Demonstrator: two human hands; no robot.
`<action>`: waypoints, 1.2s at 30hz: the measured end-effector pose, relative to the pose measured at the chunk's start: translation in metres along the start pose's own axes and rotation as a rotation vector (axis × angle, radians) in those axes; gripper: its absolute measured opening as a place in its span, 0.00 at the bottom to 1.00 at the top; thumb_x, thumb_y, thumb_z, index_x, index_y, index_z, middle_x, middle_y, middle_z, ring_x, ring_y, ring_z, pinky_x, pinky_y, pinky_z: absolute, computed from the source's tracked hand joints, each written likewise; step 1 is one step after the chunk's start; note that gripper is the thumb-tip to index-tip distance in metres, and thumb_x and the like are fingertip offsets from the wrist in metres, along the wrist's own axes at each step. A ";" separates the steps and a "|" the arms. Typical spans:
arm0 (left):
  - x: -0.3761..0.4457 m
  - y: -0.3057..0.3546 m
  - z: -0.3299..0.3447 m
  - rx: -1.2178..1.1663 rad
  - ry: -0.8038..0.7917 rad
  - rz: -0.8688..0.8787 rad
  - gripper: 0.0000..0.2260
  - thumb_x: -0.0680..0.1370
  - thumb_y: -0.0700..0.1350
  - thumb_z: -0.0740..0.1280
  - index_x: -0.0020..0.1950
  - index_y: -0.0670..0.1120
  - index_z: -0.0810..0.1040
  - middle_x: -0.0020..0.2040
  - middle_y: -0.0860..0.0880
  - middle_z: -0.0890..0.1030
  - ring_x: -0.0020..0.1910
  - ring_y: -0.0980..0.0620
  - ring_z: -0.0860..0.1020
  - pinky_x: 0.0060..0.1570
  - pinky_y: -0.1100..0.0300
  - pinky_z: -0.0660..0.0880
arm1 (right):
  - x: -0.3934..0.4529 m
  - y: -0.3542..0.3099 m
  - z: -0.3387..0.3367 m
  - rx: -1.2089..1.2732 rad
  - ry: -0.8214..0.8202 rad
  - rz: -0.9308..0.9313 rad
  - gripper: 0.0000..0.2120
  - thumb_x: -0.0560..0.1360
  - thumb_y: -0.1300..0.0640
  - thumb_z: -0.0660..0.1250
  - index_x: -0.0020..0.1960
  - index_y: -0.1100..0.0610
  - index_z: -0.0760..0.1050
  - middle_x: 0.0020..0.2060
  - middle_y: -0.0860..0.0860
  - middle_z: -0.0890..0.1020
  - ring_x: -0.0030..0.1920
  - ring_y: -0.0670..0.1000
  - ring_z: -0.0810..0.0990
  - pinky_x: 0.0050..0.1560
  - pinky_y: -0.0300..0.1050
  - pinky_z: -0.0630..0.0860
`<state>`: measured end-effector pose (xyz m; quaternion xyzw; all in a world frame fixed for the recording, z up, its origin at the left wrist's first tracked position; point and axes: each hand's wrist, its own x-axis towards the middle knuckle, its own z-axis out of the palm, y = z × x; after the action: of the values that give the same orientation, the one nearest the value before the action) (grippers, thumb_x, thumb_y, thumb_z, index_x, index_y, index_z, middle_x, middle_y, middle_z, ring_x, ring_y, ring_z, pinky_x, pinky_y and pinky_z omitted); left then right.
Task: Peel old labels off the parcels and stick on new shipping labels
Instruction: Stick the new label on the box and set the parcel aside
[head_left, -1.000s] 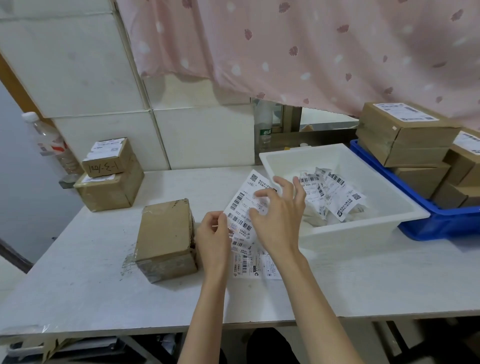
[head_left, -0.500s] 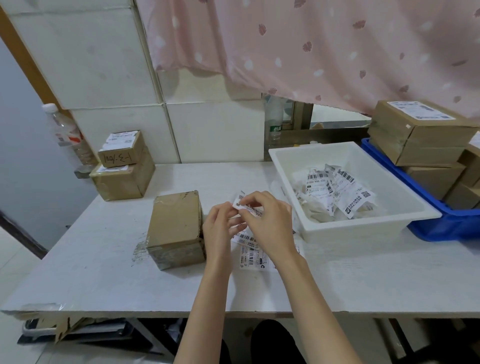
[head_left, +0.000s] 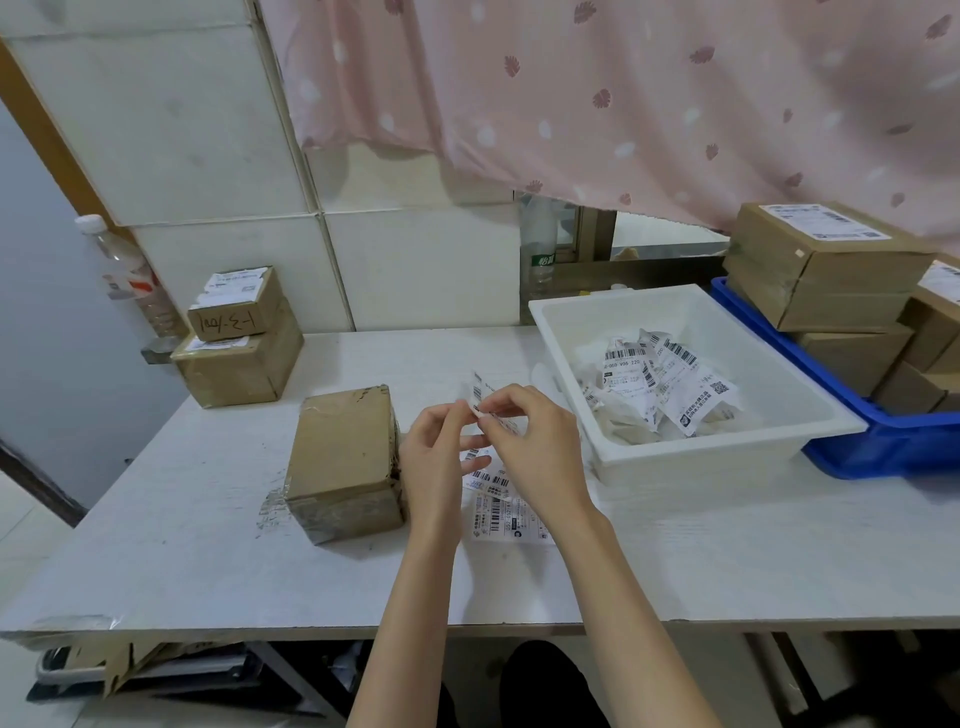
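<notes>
We hold the new shipping label just above the table, between the bare cardboard parcel and the white plastic tub; our left hand pinches its near corner with thumb and fingertips, and our right hand pinches the same edge beside it, fingers curled, so both hands are clamped on the paper; we judge that we are separating the sticker from its backing; the label is thin, very light and floppy, it will curl and cling to itself once the adhesive is bare, so we take it only by the corners and edges and keep it taut between the two hands; under our hands more printed labels lie loose on the table and could stick to the exposed glue if we lower too soon; the parcel, just left of our left hand, looks stiff and light, its top face clear of any label and wrapped in scuffed tape, a fair flat landing place; the tub holds crumpled peeled labels; beyond it a blue crate carries stacked labelled boxes; at the far left two small labelled boxes stand stacked by the tiled wall, with a plastic bottle behind them; nothing stands between the label and the parcel top
</notes>
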<state>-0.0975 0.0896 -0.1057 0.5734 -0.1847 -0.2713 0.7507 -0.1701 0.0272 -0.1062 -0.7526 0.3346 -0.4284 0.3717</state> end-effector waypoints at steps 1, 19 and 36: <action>0.000 0.000 0.000 0.003 0.001 -0.002 0.05 0.79 0.41 0.67 0.45 0.43 0.79 0.44 0.45 0.83 0.37 0.52 0.82 0.34 0.61 0.78 | 0.000 0.000 -0.001 0.005 -0.004 0.003 0.02 0.73 0.59 0.70 0.43 0.52 0.80 0.41 0.42 0.82 0.46 0.39 0.80 0.58 0.51 0.75; 0.001 -0.004 -0.004 0.106 -0.028 0.028 0.05 0.78 0.40 0.68 0.44 0.44 0.82 0.36 0.51 0.79 0.34 0.60 0.76 0.32 0.66 0.74 | -0.005 -0.004 -0.002 0.133 -0.005 0.176 0.04 0.75 0.56 0.70 0.42 0.55 0.79 0.37 0.44 0.83 0.40 0.39 0.79 0.43 0.29 0.72; -0.003 0.002 -0.003 -0.111 -0.049 -0.128 0.06 0.82 0.36 0.57 0.46 0.42 0.70 0.40 0.47 0.73 0.35 0.52 0.84 0.30 0.67 0.74 | 0.003 -0.003 -0.011 0.240 0.222 0.312 0.06 0.79 0.58 0.64 0.44 0.56 0.76 0.39 0.44 0.79 0.35 0.39 0.74 0.36 0.28 0.68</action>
<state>-0.0975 0.0944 -0.1045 0.5348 -0.1508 -0.3425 0.7576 -0.1786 0.0233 -0.0986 -0.5904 0.4325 -0.4827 0.4810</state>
